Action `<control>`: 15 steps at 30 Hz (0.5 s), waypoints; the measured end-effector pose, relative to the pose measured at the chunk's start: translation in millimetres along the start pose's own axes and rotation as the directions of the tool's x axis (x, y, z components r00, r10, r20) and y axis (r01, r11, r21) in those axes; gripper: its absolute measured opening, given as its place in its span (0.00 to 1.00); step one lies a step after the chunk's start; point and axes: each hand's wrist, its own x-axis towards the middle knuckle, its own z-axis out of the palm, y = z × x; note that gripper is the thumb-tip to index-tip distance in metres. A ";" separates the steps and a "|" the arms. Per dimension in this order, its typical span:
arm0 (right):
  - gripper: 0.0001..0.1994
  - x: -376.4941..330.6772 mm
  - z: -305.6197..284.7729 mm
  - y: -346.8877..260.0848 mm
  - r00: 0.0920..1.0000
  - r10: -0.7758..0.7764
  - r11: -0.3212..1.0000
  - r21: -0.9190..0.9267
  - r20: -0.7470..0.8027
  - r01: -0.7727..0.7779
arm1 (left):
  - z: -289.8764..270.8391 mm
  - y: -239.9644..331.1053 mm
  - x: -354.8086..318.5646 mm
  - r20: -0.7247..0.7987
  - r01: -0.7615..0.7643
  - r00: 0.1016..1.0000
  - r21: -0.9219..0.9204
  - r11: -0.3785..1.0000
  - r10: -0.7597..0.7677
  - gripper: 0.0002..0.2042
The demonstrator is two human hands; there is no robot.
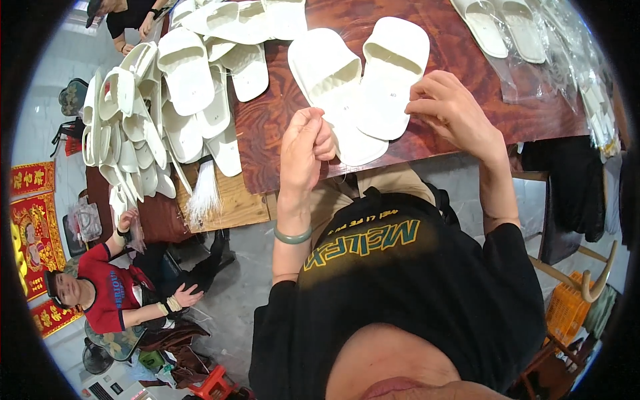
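Note:
Two white slide slippers lie side by side on the dark red wooden table (280, 127) in front of me, the left slipper (330, 80) and the right slipper (393, 73). My left hand (303, 150) is raised over the near end of the left slipper, fingers pinched together, apparently on a thin thread that is hard to make out. My right hand (450, 110) hovers at the near edge of the right slipper, fingers curled and apart, holding nothing I can see. A green bangle (292, 235) circles my left wrist.
A big heap of white slippers (160, 113) covers the table's left side. Bagged slippers (507, 23) and clear plastic bags (573, 60) lie at the right. A bundle of white threads (203, 193) hangs off the edge. A person in red (107, 293) sits on the floor at left.

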 end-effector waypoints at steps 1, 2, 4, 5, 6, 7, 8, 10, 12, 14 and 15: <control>0.08 2.4 1.0 -0.8 0.999 -0.053 0.998 -0.045 -0.001 0.053 | 1.1 -1.0 0.3 -0.013 0.002 1.000 0.023 1.000 -0.002 0.08; 0.08 6.2 4.3 -3.3 0.999 -0.047 0.998 -0.045 -0.001 0.047 | 2.9 -1.8 1.0 -0.024 0.003 1.000 0.046 0.999 -0.002 0.07; 0.10 17.1 14.1 -9.6 0.994 -0.054 0.997 -0.058 -0.093 0.048 | 10.2 -5.8 2.8 -0.025 0.048 0.999 0.080 0.996 -0.046 0.07; 0.12 23.3 21.4 -13.7 0.995 -0.029 0.996 0.079 -0.093 0.036 | 14.6 -8.1 4.4 -0.045 0.089 0.995 0.110 0.990 -0.084 0.07; 0.12 32.4 31.1 -17.2 0.995 0.010 0.975 0.223 -0.097 0.012 | 19.7 -11.6 5.4 -0.022 0.091 0.996 0.133 0.987 -0.089 0.08; 0.12 40.7 39.9 -19.4 0.996 0.020 0.932 0.361 -0.082 0.011 | 23.9 -14.5 6.1 -0.021 0.096 0.995 0.219 0.971 -0.093 0.08; 0.12 46.8 43.8 -16.8 0.994 0.026 0.936 0.351 -0.104 0.012 | 26.7 -16.1 7.7 0.000 0.066 0.998 0.218 0.974 -0.068 0.08; 0.13 58.9 50.9 -9.9 0.996 0.008 0.864 0.500 0.088 -0.051 | 27.8 -16.2 6.0 0.017 0.026 0.999 0.217 0.976 -0.030 0.09; 0.12 66.1 55.5 -4.5 0.995 0.001 0.881 0.470 0.096 -0.046 | 23.4 -12.8 -0.1 -0.019 0.132 0.991 0.264 0.955 -0.132 0.09; 0.12 70.9 57.8 0.5 0.994 -0.008 0.896 0.441 0.109 -0.042 | 16.1 -8.6 -10.1 0.009 0.126 0.991 0.320 0.939 -0.136 0.09; 0.11 73.1 58.9 2.6 0.998 0.025 0.926 0.374 0.066 -0.048 | 12.4 -6.9 -15.0 -0.002 0.159 0.985 0.389 0.907 -0.172 0.09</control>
